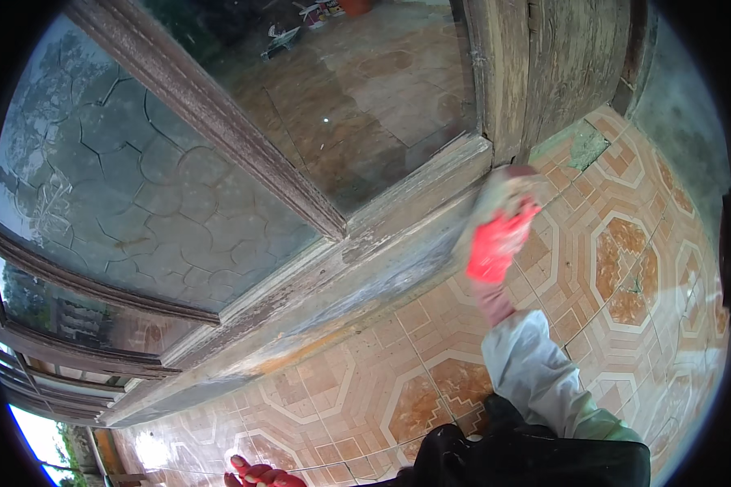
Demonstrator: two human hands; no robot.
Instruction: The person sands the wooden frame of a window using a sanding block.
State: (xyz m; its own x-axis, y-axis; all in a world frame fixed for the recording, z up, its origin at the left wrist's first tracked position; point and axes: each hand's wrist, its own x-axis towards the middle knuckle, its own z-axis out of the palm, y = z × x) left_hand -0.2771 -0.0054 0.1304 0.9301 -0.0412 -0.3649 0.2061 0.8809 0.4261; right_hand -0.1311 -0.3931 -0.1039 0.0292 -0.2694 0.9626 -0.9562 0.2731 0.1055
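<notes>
My right hand (499, 243), in a red and pink glove under a pale sleeve, reaches to the foot of a weathered wooden door post (508, 81). Its fingers are closed around a tan and brown thing (518, 173), smeared by motion, whose kind I cannot make out. The thing is close to the end of the worn wooden bottom rail (414, 191); whether it touches the wood is unclear. At the lower edge, my left hand (261, 474) shows only its red-gloved fingers, loosely bent and a little apart, with nothing seen in them.
Glass panes (357, 97) in peeling wooden frames fill the upper left, reflecting a paved yard. Patterned orange-brown tiles (625, 268) cover the floor. A greenish loose piece (586, 148) lies near the wall (678, 105). Dark clothing (536, 463) shows at the bottom.
</notes>
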